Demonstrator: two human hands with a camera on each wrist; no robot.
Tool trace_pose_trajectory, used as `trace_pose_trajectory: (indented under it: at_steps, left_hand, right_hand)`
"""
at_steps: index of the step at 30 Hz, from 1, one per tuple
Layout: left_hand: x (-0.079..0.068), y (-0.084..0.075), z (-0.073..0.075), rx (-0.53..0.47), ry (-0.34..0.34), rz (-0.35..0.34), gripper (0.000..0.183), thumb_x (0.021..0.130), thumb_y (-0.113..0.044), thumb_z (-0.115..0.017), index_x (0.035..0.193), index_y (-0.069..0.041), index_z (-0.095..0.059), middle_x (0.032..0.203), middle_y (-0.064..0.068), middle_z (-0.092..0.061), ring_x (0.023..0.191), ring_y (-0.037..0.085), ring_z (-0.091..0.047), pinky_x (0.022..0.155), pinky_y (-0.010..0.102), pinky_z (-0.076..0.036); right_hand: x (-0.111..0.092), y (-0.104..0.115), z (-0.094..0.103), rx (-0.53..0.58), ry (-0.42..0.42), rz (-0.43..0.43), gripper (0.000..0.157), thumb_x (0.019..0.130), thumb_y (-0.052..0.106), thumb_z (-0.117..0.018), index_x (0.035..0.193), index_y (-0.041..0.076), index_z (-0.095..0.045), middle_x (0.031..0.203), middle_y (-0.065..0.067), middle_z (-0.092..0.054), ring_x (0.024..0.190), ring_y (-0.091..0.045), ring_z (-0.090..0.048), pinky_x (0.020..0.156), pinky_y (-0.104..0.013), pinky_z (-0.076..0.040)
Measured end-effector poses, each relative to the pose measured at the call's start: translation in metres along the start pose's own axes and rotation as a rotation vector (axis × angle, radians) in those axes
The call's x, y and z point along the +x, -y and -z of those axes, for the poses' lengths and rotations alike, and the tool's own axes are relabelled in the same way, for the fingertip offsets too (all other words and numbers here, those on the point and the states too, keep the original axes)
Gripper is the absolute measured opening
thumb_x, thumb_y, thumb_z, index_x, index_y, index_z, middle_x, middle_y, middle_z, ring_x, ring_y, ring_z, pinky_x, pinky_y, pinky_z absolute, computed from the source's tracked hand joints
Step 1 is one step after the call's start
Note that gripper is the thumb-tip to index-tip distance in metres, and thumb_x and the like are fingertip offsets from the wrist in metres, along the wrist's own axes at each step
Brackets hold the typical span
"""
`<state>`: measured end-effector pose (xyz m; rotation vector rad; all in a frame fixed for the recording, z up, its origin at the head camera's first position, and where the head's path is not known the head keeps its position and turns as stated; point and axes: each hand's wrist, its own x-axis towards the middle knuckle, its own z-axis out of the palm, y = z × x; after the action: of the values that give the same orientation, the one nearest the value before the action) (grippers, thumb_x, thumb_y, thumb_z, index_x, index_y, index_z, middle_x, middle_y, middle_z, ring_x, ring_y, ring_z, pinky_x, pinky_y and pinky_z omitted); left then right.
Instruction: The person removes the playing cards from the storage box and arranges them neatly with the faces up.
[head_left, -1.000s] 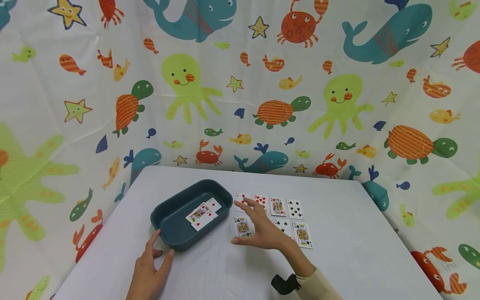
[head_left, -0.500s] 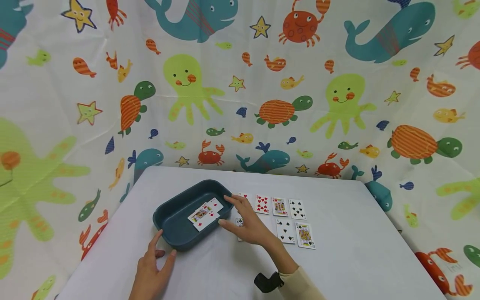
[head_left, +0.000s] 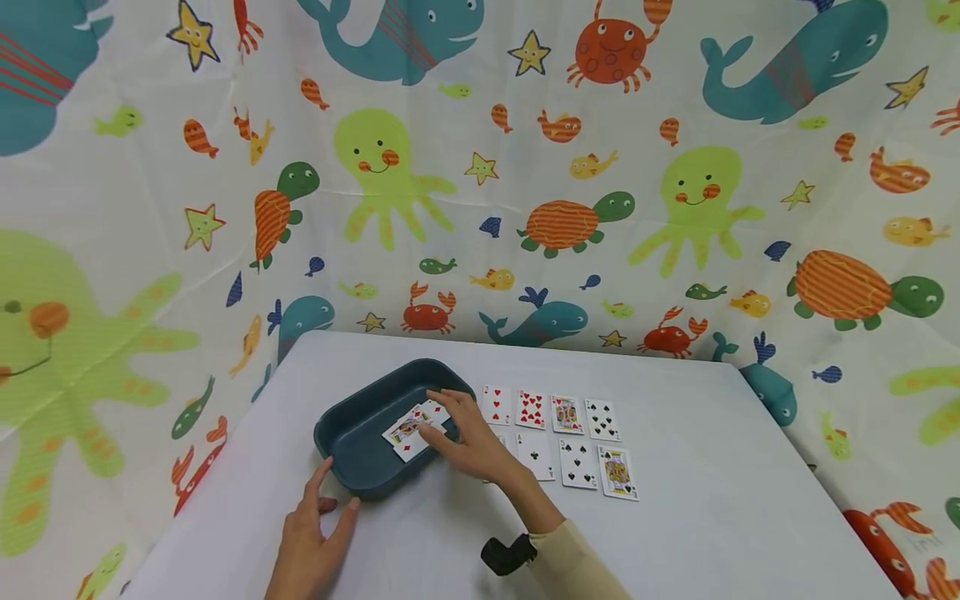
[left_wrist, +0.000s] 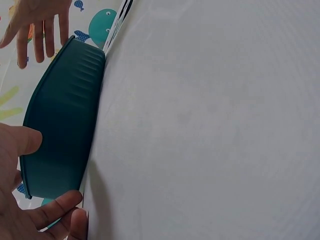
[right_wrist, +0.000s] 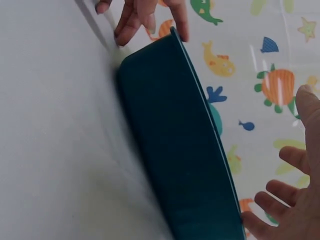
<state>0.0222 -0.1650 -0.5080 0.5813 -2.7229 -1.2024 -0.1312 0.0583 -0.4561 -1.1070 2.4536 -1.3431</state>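
A dark teal oblong tray [head_left: 348,454] sits on the white table, with a few overlapping diamond playing cards [head_left: 406,427], one a face card, inside. My left hand [head_left: 311,529] touches the tray's near end, index finger at the rim and thumb beside the corner; the left wrist view has that thumb [left_wrist: 30,140] against the tray wall. Over the tray's right end is my right hand [head_left: 476,442], fingers spread and no card visible in it. The right wrist view shows its fingers [right_wrist: 285,192] apart, beside the tray's rim.
Right of the tray, playing cards lie face up in two rows, including a heart card [head_left: 532,410], a club card [head_left: 534,457] and a spade face card [head_left: 617,472]. My right forearm hides part of the lower row. A sea-animal curtain [head_left: 480,183] hangs behind the table.
My right hand has moved left from above the table cards to over the tray, uncovering heart and club cards. My left hand stays at the tray's end. The head view has shifted slightly left.
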Motion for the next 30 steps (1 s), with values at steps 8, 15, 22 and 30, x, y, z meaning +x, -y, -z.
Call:
trace_pose_trajectory:
  at_steps: [8, 15, 22, 30]
  left_hand:
    - [-0.001, -0.001, 0.001, -0.004, -0.011, -0.013, 0.077, 0.100, -0.032, -0.064, 0.161, -0.013, -0.020, 0.120, 0.027, -0.065, 0.118, 0.047, -0.057, 0.099, 0.068, -0.043]
    - [-0.002, -0.002, 0.003, -0.001, -0.013, -0.025, 0.077, 0.100, -0.030, -0.064, 0.160, -0.012, -0.020, 0.119, 0.026, -0.066, 0.117, 0.048, -0.059, 0.099, 0.068, -0.043]
    - [-0.002, -0.002, 0.002, -0.001, -0.033, -0.060, 0.074, 0.101, -0.030, -0.064, 0.159, -0.010, -0.022, 0.116, 0.027, -0.068, 0.115, 0.048, -0.060, 0.098, 0.067, -0.044]
    - [0.000, 0.001, 0.001, 0.000, -0.019, -0.033, 0.076, 0.100, -0.031, -0.063, 0.160, -0.011, -0.021, 0.118, 0.027, -0.066, 0.119, 0.049, -0.057, 0.099, 0.070, -0.042]
  right_hand:
    - [0.020, 0.001, -0.014, -0.019, 0.035, 0.008, 0.063, 0.102, 0.046, -0.058, 0.157, 0.019, -0.041, 0.160, -0.013, -0.035, 0.147, -0.025, -0.033, 0.115, -0.056, -0.036]
    - [0.035, 0.002, -0.019, -0.081, 0.062, -0.036, 0.073, 0.095, 0.046, -0.069, 0.156, 0.015, -0.042, 0.159, -0.012, -0.036, 0.146, -0.026, -0.034, 0.114, -0.057, -0.037]
    - [0.047, 0.002, -0.024, -0.163, 0.097, -0.079, 0.081, 0.091, 0.053, -0.071, 0.156, 0.014, -0.043, 0.157, -0.010, -0.039, 0.143, -0.026, -0.038, 0.112, -0.053, -0.041]
    - [0.062, 0.000, -0.027, -0.235, 0.130, -0.129, 0.083, 0.088, 0.057, -0.074, 0.154, 0.016, -0.046, 0.156, -0.010, -0.042, 0.142, -0.026, -0.040, 0.111, -0.053, -0.042]
